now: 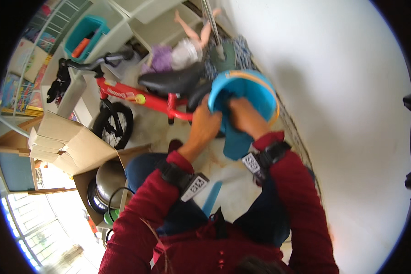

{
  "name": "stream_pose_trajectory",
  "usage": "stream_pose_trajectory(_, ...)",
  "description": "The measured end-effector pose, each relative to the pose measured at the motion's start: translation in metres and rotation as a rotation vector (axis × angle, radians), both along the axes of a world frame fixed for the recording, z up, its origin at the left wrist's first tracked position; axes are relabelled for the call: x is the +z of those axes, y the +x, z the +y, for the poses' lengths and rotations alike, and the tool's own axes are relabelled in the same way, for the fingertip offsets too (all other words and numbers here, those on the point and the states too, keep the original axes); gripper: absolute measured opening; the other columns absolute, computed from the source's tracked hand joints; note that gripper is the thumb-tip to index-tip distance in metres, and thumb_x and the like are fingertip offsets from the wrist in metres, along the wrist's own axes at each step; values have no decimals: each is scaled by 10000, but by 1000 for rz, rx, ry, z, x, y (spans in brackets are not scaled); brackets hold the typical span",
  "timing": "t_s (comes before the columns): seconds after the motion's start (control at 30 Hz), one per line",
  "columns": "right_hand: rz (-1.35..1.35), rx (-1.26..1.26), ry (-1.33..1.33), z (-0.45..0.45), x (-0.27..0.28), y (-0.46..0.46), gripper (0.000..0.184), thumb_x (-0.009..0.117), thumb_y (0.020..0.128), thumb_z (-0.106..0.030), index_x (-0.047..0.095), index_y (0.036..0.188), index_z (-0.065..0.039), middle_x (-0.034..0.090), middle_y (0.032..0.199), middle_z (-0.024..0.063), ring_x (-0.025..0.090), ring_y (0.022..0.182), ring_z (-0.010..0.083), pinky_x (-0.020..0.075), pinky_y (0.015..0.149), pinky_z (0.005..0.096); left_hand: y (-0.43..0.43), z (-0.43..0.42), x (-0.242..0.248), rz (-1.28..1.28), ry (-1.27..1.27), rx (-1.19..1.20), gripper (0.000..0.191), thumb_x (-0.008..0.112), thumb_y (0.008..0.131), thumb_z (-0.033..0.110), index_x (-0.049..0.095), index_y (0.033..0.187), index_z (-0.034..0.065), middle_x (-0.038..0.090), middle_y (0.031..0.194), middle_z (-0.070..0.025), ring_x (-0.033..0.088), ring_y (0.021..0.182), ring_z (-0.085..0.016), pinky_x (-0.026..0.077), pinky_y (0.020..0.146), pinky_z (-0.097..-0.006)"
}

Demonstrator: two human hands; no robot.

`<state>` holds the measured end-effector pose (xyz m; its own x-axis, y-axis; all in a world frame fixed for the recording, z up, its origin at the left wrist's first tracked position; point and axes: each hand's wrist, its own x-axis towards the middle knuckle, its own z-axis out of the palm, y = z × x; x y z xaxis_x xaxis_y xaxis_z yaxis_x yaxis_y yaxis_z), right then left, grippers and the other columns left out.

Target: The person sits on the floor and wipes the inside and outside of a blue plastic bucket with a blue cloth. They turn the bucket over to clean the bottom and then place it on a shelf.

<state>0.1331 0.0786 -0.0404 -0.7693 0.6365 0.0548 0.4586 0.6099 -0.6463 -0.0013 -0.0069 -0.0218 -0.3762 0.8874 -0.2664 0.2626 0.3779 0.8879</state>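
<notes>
A light-blue plastic bucket (pixel 267 99) with an orange handle leans in front of me, its mouth towards me. My left hand (pixel 205 123) grips the bucket's near rim, thumb side towards the opening. Inside the mouth, my right hand (pixel 243 116) is on a dark teal cloth (pixel 238 144), which hangs out over the near rim; its fingertips are hidden in shadow. Below, a flat blue strip (pixel 212 197) lies between my legs on the tiled floor.
A red balance bike (pixel 147 99) stands just beyond the bucket. Behind are a doll (pixel 188 51) and a mop head (pixel 243 54). A white wall (pixel 346 120) runs close on the right. At left, an open cardboard box (pixel 85 144) holds a metal pot (pixel 111 178).
</notes>
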Motion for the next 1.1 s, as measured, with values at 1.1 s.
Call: stream_pose_trajectory(1.1, 176, -332, 255, -4, 54, 2, 346, 645, 814, -43, 575, 1149, 9, 596, 1093, 245, 570, 975, 434, 475, 816, 459, -9, -2, 1, -199, 25, -69, 524, 531, 743, 91, 497, 1260, 15, 641, 1027, -238, 634, 980, -380, 474, 868, -407)
